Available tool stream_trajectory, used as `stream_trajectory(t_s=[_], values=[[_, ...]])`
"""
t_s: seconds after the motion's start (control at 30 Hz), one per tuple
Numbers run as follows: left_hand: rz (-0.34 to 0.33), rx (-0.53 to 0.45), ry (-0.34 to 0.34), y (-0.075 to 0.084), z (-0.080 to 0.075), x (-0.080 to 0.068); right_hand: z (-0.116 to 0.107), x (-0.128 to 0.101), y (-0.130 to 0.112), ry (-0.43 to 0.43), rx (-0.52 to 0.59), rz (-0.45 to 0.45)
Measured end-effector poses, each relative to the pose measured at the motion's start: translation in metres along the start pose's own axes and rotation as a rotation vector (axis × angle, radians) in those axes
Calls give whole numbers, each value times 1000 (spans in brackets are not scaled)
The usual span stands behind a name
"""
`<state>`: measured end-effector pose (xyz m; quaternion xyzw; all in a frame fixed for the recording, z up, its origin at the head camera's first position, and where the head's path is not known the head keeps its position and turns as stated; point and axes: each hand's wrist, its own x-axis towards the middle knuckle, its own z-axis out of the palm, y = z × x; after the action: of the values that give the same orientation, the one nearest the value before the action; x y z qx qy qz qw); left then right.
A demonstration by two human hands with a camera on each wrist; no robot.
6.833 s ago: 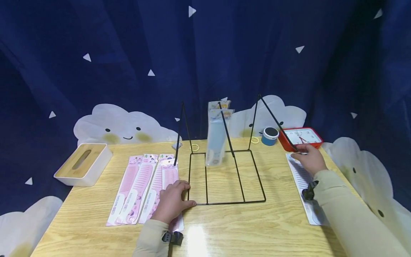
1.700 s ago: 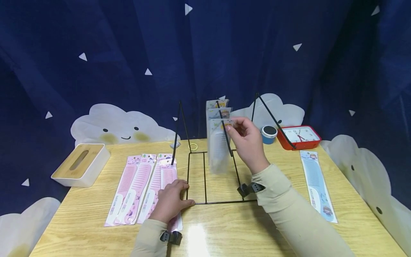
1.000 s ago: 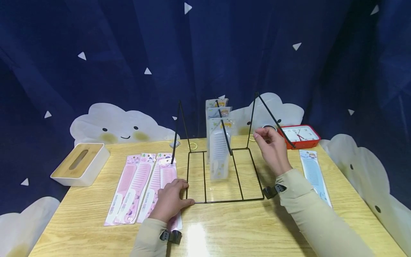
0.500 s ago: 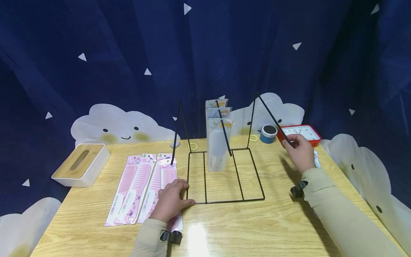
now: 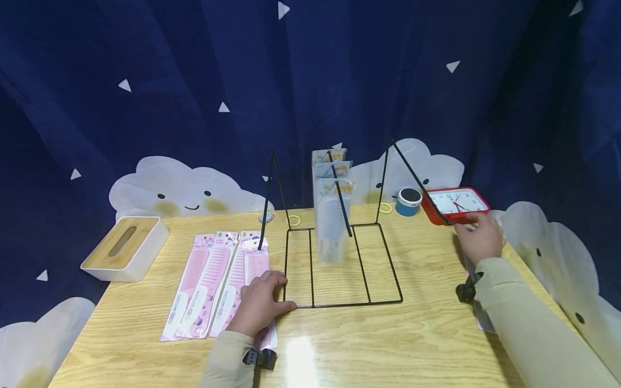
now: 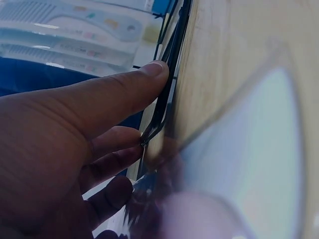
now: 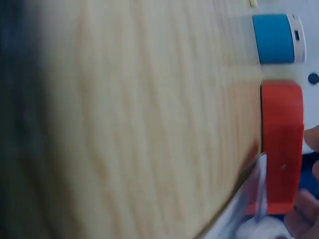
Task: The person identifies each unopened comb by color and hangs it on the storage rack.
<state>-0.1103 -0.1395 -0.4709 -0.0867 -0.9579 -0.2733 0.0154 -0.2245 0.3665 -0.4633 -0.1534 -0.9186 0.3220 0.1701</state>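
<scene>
Head view: a black wire rack (image 5: 339, 269) is seen on the tabletop (image 5: 364, 345), with packed combs (image 5: 332, 221) hung on its middle prong. The left hand (image 5: 259, 302) is laid on the pink combs (image 5: 218, 280), its thumb set against the rack's front corner, so the rack is judged to be steadied. The right hand (image 5: 480, 240) is lowered at the far right edge, beside the red clock (image 5: 456, 203) and over the top of the blue comb pack (image 5: 480, 318), which lies mostly hidden under the sleeve. Picking up this pack appears to be the step in hand; whether it is already pinched cannot be told.

Left wrist view: the thumb (image 6: 124, 89) is pressed flat along the rack wire (image 6: 172, 74), fingers loosely bent, nothing clasped.

Right wrist view: blurred; the clock (image 7: 281, 144) and the pack's clear edge (image 7: 256, 194) are shown near the fingertips (image 7: 311, 139). Next, a firm pinch at the pack's top would be called for, then a lift toward a prong.
</scene>
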Motion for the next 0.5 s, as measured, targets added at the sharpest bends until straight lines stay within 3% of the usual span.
stream_trajectory(t_s=[0.27,0.5], values=[[-2,4,-3,0,-1,-1,-5,6,19,-253,-159,184],[-2,7,-1,-1,-2,0,-4,9,15,-249,-163,195]])
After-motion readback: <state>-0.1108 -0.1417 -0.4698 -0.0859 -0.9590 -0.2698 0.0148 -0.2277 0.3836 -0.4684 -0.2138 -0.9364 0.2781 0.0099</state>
